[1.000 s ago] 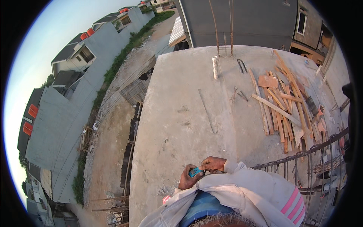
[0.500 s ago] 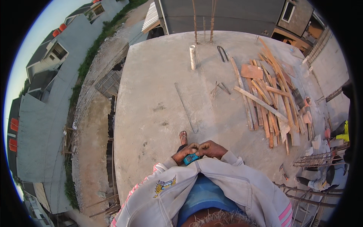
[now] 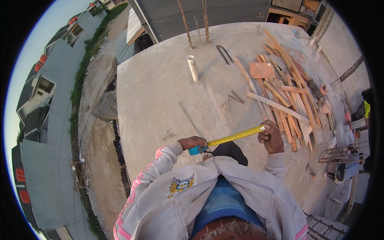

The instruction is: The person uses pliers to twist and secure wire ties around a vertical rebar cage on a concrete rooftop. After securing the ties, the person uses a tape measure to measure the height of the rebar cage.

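The hands are spread well apart, whereas half a second ago they met around a blue case close to the jacket. The left hand (image 3: pixel 192 143) is wrapped over the case of a tape measure (image 3: pixel 195 150), its forearm angling up from the lower left and its knuckles turned outward. Ahead of this hand, a thin rod (image 3: pixel 189 117) lies on the concrete slab (image 3: pixel 152 96), and farther off stands a white pipe (image 3: pixel 193 69). From the case, the yellow blade (image 3: pixel 236 136) now extends between the hands, its long axis running rightward and slightly away from the body, its marked face visible. A dark trouser leg (image 3: pixel 230 152) shows just below it. The right hand (image 3: pixel 270 137) has its fingers curled at the blade's free end, with the forearm nearly upright and the wrist raised. Beyond and to the right of that hand lies a timber pile (image 3: pixel 286 102).
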{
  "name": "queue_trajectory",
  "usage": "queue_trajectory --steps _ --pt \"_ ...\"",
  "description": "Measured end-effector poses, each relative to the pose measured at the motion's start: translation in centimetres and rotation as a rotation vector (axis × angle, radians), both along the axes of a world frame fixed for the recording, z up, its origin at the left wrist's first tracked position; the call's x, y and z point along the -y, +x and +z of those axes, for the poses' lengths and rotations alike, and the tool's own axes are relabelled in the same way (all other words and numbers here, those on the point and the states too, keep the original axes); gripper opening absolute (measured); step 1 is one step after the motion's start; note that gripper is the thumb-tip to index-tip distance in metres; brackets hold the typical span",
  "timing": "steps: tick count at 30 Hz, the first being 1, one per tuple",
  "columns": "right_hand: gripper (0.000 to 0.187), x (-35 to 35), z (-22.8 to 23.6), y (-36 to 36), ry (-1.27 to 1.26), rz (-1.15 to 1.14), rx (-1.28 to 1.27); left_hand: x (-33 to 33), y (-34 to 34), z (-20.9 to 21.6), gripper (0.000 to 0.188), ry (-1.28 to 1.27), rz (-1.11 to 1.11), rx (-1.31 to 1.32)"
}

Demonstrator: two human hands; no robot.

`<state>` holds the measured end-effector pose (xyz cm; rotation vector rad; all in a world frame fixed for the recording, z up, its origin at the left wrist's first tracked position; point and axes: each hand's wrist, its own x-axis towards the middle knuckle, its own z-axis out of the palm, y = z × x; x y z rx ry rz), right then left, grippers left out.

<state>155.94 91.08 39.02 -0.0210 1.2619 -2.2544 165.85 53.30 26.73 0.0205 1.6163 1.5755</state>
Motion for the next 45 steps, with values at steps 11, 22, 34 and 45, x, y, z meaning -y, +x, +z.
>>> queue_trajectory --steps 11,22,34,45 --pt "0.019 -3.6 -3.3 -31.1 0.062 -0.513 0.038 20.6 -13.3 0.6 0.04 -0.407 -0.036 -0.09" --pt "0.024 -6.2 -11.1 -67.7 0.085 -0.778 0.198 38.6 -17.6 18.4 0.03 -0.835 0.455 0.035" --pt "0.041 5.3 -21.9 -82.2 0.041 -0.837 0.38 42.2 -37.4 33.2 0.033 -1.355 0.467 -0.408" --pt "0.019 25.9 -30.9 -83.4 0.199 -0.543 0.601 49.6 -68.2 36.9 0.031 -1.465 -0.026 -0.766"
